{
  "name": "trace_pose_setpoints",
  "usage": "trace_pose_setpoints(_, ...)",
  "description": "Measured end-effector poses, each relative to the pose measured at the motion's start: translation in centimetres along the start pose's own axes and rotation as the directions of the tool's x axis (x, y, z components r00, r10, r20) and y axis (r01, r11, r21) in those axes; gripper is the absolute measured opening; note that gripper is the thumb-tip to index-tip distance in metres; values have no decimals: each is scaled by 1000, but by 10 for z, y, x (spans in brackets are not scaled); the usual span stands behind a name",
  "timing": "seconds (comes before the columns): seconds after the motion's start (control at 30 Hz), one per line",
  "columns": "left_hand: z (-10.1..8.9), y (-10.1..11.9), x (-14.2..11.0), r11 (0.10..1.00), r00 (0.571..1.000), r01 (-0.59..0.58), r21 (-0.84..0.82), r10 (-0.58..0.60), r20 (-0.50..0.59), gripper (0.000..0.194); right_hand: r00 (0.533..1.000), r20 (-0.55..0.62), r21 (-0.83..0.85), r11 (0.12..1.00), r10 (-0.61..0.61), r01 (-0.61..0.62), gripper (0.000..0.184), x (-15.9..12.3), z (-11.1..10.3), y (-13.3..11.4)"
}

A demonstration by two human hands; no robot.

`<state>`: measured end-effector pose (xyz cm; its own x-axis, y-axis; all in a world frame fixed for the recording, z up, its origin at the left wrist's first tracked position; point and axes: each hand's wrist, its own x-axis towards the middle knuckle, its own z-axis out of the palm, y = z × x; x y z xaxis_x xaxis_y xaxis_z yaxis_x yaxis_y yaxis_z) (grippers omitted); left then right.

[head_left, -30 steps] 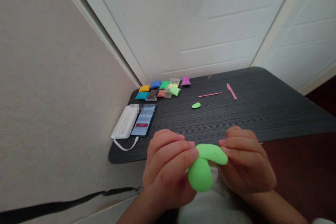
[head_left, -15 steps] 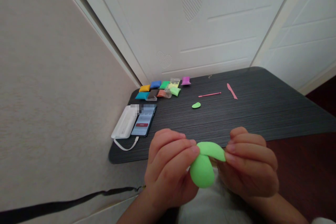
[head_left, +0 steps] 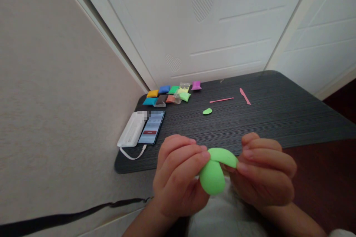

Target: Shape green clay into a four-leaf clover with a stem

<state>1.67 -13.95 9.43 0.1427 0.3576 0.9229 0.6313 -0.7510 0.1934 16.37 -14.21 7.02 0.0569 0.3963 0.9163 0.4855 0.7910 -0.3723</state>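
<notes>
A light green piece of modelling clay [head_left: 213,178] hangs between my hands above the near edge of the table. It has a rounded lobe below and a flat leaf-like flap across the top. My left hand [head_left: 179,177] is closed on its left side, fingers over the place where the two parts meet. The thumb and index finger of my right hand [head_left: 265,168] pinch the pointed right tip of the flap. Beyond them, a small flat green clay piece [head_left: 207,111] lies on the table.
Several coloured clay packets [head_left: 167,94] lie at the back left of the dark table [head_left: 278,118]. A pink stick tool [head_left: 221,100] and a pink plastic knife [head_left: 245,96] lie farther right. A phone [head_left: 152,127] and a white power bank [head_left: 132,129] with a cable sit at left.
Both hands keep hold of the clay, which has shifted very slightly up and left. My right hand's upper fingers have loosened a little. The things on the table are unmoved.
</notes>
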Motion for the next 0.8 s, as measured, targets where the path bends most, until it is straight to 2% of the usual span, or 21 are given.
trace_pose_setpoints(0.1, 0, 0, -1, 1000, 1000, 13, 7, -13, 19, 15, 996, -92, 7, 1000, -1, 1, 18, -2, 3, 0)
trace_pose_setpoints(0.27, 2, 0, -1, 1000, 1000, 25, -12, -25, 4, 16, 988, -148, 40, 998, 43, -37, 18, -4, 10, 2)
trace_pose_setpoints(0.47, 2, -1, -1, 998, 1000, 14, -68, -13, 18, 18, 988, -152, 67, 998, 3, 8, 13, -4, 12, 4)
trace_pose_setpoints(0.8, 3, -1, -4, 996, 998, 32, -79, -28, 58, 20, 991, -130, 68, 998, 26, -17, 14, -2, 10, 3)
